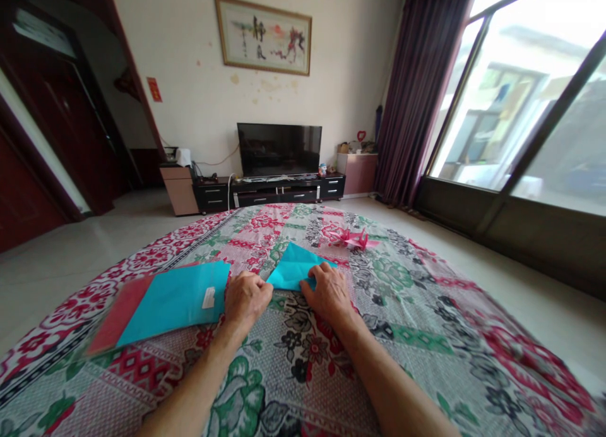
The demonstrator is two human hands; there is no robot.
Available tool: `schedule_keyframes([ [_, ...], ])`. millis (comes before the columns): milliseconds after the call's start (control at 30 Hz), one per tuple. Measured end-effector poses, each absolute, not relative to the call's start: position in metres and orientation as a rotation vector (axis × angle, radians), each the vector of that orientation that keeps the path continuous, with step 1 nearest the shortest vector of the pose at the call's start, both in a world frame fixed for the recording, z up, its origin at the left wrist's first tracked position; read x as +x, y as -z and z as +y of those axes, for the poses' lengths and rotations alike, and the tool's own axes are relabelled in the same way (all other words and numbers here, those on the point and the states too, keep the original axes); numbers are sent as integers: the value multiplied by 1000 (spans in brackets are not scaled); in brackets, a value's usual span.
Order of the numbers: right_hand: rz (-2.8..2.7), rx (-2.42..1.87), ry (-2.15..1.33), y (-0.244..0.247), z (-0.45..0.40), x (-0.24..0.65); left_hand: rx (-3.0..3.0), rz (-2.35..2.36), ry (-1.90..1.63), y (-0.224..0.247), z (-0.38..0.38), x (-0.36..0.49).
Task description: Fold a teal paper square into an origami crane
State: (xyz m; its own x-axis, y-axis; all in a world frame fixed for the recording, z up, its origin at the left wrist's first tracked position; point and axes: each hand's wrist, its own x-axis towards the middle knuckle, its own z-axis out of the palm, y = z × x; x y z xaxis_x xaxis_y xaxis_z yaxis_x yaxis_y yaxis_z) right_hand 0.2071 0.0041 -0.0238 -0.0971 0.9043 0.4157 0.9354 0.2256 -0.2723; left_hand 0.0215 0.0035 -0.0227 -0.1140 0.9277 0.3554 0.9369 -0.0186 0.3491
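A folded sheet of blue paper [294, 266] lies on the patterned tablecloth between my hands, with creases across it and a point facing away from me. My left hand [247, 296] pinches its near left corner between thumb and fingers. On the paper's right part rests my right hand [327, 288], its fingers curled over the edge with the thumb beside them; they hide that corner. Left of my left hand is a clear packet of blue and red paper [175, 301] with a small white label.
A pink folded-paper figure [356, 239] stands on the tablecloth [407, 348] at the far right. Beyond the table's curved edge are a low black TV cabinet [265, 196] and a television [280, 149]. Windows and a dark curtain [423, 77] are at the right.
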Motion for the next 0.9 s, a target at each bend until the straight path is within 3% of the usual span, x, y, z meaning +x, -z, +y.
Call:
schedule_keyframes([
  [433,-2101,-1633,164,18,3,203,-1981,-2132,619,25,3,23],
  [900,-2071,-1635,-18,27,8,203,-2105,-2102,764,29,4,12],
])
